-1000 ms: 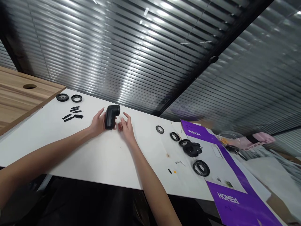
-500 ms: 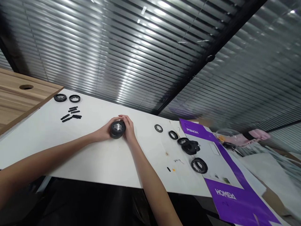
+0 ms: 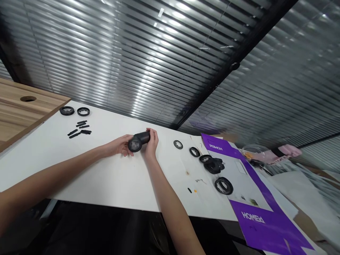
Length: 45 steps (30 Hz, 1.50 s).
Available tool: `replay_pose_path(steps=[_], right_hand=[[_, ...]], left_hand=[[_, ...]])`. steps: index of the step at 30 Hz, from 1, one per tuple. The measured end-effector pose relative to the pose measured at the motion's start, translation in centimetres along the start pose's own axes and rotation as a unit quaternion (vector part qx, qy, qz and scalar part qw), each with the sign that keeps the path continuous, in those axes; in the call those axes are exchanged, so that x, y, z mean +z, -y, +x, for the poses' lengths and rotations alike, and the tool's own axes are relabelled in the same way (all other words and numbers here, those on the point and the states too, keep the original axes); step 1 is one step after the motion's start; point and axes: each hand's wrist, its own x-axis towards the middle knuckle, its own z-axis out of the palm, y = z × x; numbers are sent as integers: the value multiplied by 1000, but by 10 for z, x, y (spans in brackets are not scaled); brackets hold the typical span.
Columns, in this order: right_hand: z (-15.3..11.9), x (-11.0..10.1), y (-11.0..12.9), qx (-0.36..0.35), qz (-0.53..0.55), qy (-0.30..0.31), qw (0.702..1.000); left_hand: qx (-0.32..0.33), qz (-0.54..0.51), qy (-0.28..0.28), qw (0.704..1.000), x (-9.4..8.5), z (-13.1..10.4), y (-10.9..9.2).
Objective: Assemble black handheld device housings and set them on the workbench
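My right hand (image 3: 152, 143) is closed around the right part of a black cylindrical device (image 3: 143, 137), held over the white table. The device's round end (image 3: 135, 145) faces me and is slightly blurred; the far end is hidden in the right hand. At its left side is my left hand (image 3: 122, 145), fingers apart and the tips close under the round end. Whether those fingers touch it I cannot tell.
Black rings (image 3: 83, 111) and several thin black strips (image 3: 79, 130) lie at the left. To the right are a flat ring (image 3: 178, 144), more black rings (image 3: 224, 186), a small black piece (image 3: 189, 190) and a purple-and-white box (image 3: 249, 216). A wooden board (image 3: 39, 113) borders the left.
The device has turned from upright between both hands to lying sideways, its round end toward me. My right hand has shifted right with it; my left hand's fingers have loosened and spread.
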Motion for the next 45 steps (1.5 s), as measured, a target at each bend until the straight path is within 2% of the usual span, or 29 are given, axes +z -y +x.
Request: replay_pose_path(steps=[5,10,13,19,24,30,38,45], right_hand=[[-6,4,3,40,30,-58,997],[-13,4,8,53,80,-57,994],[-16,3,13,53,89,-69,992],[-20,5,22,49,76,-33,995],[-19,6,26,54,84,-28,995],[-12,0,25,100,116,-53,987],[-10,0,21,148,165,-58,974],[-12,2,29,146,167,-66,973]], left_hand=[[29,124,25,992,8,-9,5],[62,205,43,976,15,-18,8],[61,219,45,973,15,-20,10],[73,236,79,966,11,-19,15],[70,249,86,962,9,-19,14],[47,244,101,963,8,-18,6],[61,241,94,964,8,-17,4],[48,247,87,964,8,-16,6]])
